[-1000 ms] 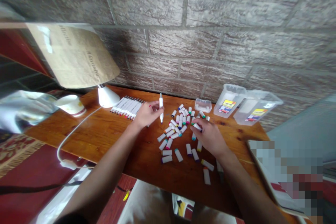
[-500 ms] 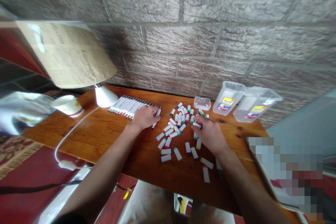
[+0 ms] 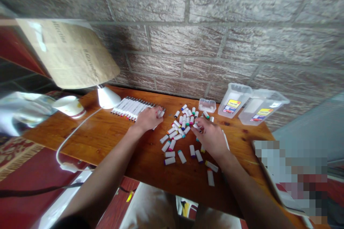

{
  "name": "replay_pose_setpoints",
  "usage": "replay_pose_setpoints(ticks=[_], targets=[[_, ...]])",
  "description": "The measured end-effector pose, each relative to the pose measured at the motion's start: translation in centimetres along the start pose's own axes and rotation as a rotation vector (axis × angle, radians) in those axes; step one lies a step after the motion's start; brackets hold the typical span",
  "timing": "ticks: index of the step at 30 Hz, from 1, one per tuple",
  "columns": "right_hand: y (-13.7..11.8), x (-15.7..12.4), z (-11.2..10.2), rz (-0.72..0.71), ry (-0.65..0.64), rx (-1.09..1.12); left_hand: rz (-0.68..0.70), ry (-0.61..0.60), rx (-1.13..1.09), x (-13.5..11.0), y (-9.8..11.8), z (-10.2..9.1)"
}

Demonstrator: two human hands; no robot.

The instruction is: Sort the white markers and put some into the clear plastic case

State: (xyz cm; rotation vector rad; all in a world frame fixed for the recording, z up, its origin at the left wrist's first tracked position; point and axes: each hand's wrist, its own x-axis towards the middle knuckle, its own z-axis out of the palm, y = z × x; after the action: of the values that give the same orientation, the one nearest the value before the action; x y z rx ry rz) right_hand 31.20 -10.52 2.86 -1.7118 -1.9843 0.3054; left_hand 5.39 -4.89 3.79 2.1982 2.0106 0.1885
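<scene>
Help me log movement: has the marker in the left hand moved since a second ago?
Yes. Against the lamp base, the marker in the left hand has come lower in the view and slightly nearer, to the marker row's right end.

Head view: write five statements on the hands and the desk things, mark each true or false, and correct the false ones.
1. The left hand is at the row of markers. True.
2. The right hand is at the cup. False: it is at the short white pieces.
3. Those pieces form one neat line. False: they lie scattered.
4. Two clear containers stand side by side. True.
5. The lamp is left of the markers. True.
</scene>
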Motion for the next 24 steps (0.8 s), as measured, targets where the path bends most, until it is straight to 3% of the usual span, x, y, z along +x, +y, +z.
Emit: replay_pose_setpoints(ticks=[9,16,24], targets=[[-1.5,-0.4,1.1,0.015,-0.055,-0.103,0.001,0.031,0.003,0.4,-0.5,0.5],[0.5,0.4,-1.2,0.122,0.093,-0.089,-0.018,0.078,-0.015,0.5,-0.4,0.9],[1.0,0.6,-0.7,0.163,-0.026,-0.155,0.027,0.094,-0.029,0.7,-0.5,1.3]])
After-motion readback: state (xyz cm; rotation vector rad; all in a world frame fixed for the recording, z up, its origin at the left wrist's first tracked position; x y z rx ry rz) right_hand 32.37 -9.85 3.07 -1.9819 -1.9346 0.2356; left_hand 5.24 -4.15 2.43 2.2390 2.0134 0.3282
